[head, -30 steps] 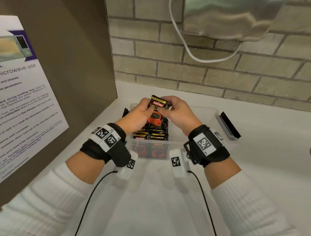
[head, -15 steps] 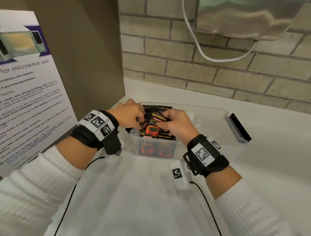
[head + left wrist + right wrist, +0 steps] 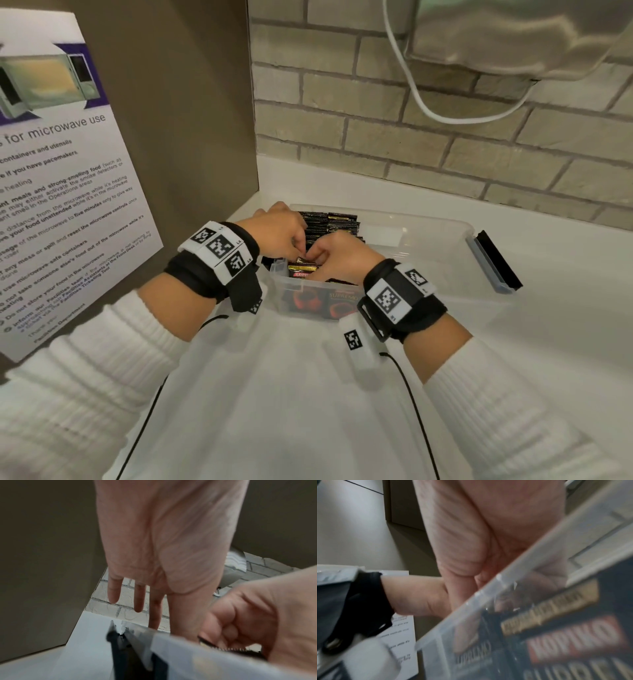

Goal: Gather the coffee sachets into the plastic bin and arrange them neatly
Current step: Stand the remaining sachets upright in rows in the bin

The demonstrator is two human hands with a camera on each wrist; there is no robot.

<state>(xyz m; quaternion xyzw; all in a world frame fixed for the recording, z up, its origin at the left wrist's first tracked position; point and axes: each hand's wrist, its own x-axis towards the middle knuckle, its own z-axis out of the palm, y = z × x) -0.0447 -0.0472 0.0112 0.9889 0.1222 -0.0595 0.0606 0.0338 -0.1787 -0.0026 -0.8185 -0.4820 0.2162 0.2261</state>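
Both hands work inside the bin, at its left end, where the sachets stand packed in rows; the right hand is curled, pinching a sachet's serrated edge, and the left hand has three fingers straight (whether its thumb and forefinger pinch anything I cannot tell). To seat this sachet well, I would slide it down upright into the row; the left fingers should brace the neighbours, so none tips.

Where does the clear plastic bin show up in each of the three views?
Head: plastic bin at centre, on the white counter, both hands inside its left end.
Left wrist: its blurred rim crosses the bottom.
Right wrist: its rim runs diagonally, sachets behind the wall.
Shared landmark: the brick wall, though not clearly visible at the right wrist.
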